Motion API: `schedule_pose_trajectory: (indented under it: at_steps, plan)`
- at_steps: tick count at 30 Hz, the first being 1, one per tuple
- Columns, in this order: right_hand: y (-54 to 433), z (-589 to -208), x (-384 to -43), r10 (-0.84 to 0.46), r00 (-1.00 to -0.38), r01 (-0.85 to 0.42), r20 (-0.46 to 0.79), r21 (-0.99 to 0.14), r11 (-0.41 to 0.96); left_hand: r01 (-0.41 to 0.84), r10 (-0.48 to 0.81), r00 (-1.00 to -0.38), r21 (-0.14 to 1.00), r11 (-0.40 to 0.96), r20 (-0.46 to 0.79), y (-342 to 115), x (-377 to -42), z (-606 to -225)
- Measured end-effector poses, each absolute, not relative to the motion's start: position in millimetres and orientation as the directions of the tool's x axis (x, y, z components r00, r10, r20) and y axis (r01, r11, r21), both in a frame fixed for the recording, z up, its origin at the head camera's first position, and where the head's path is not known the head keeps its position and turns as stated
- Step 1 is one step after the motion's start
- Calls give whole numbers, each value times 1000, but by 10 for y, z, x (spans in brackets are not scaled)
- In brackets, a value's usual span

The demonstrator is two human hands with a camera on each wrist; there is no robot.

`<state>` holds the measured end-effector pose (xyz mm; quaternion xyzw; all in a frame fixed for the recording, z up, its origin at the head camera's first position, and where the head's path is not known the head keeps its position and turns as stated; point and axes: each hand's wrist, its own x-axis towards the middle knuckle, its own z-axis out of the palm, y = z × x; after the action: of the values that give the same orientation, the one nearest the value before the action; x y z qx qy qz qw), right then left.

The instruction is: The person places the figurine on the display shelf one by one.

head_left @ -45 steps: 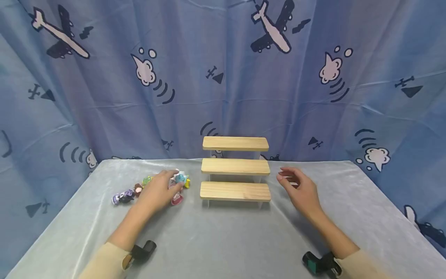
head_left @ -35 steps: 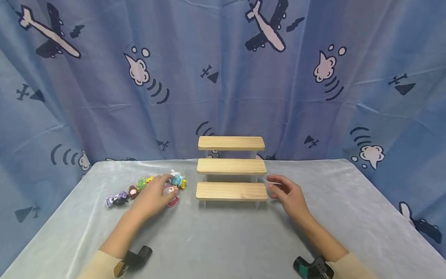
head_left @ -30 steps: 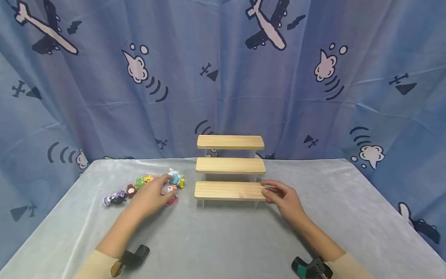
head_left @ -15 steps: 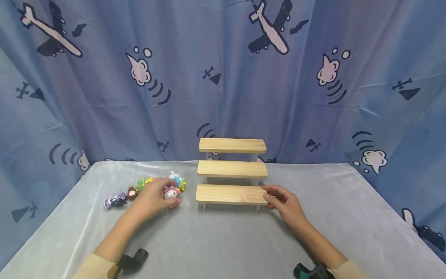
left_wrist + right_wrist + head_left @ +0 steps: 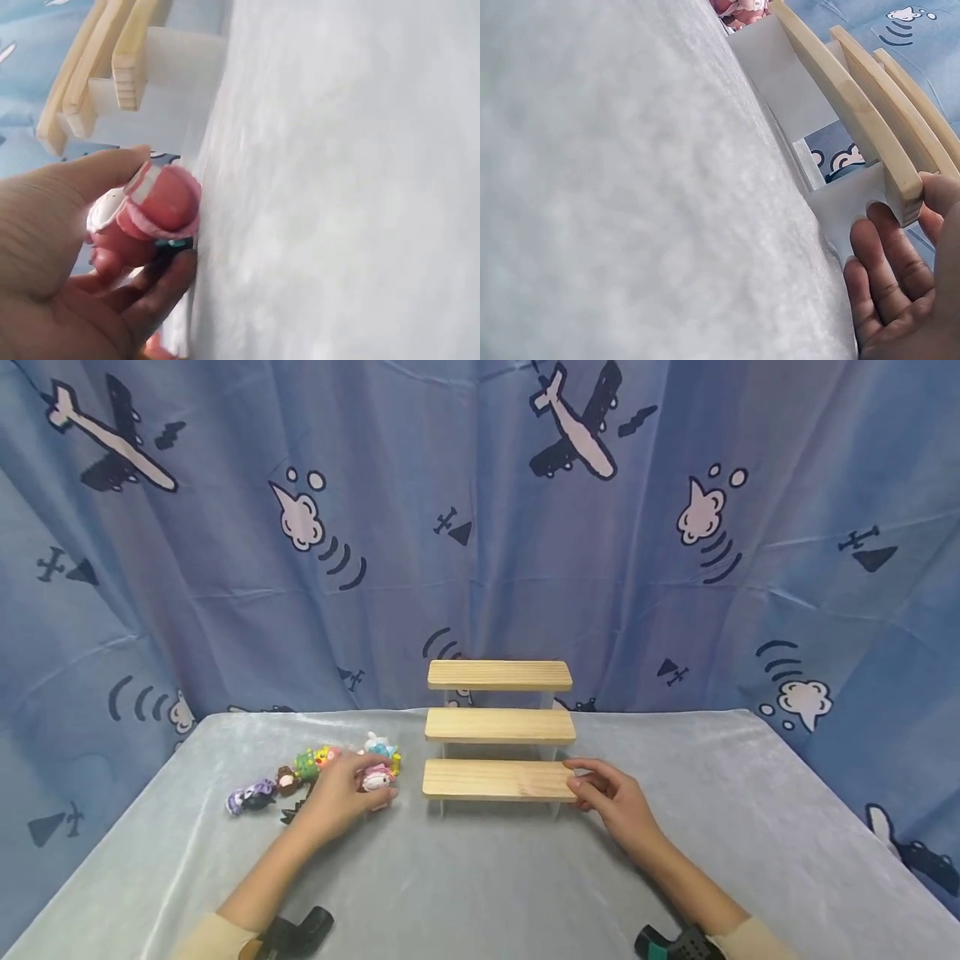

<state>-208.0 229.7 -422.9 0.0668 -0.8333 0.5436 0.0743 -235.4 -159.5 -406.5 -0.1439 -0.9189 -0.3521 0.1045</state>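
My left hand [image 5: 337,793] holds a small pink and white figurine [image 5: 375,782] between thumb and fingers, close over the cloth at the left. In the left wrist view, the figurine's rounded pink base [image 5: 171,201] faces the camera and the fingers partly hide its body. At the centre stands a three-tier display stand [image 5: 498,779] with pale wooden boards on clear supports. My right hand [image 5: 618,802] grips the right end of its lowest board, thumb on top. In the right wrist view, the other fingers curl below that board [image 5: 855,112], beside the clear support [image 5: 847,206].
Several small figurines lie left of the stand: a blue and white one [image 5: 381,747], a green one [image 5: 306,765], a brown one [image 5: 287,781] and a purple and black one [image 5: 252,796]. A blue patterned curtain [image 5: 480,527] hangs behind the cloth-covered table [image 5: 480,885].
My right hand has come left and taken hold of the lowest board's end. My left hand has closed on the pink figurine and shifted it slightly, uncovering a dark spiky thing beneath the wrist.
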Motion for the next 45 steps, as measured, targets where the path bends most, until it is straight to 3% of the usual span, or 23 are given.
schedule_pose_trajectory:
  at_steps: [9, 21, 26, 34, 45]
  plan:
    - [2320, -4226, -2055, -61, -984, -176, 165, -918, 355, 246, 124, -969, 778, 578, 214, -1586, -2407, -4219]
    - [2314, -4235, -2084, -92, -985, -169, 146, -924, 344, 164, 171, -982, 785, 598, 75, -1748, -2368, -4178]
    - [2313, -4239, -2080, -83, -987, -155, 134, -926, 345, 185, 203, -976, 800, 571, 81, -1783, -2385, -4148]
    - [2316, -4231, -2056, -99, -983, -179, 155, -925, 334, 115, 132, -989, 893, 434, 64, -1779, -2389, -4084]
    - [2327, -4219, -2077, -89, -985, -169, 146, -916, 365, 87, 155, -988, 909, 407, 25, -1693, -2369, -3976]
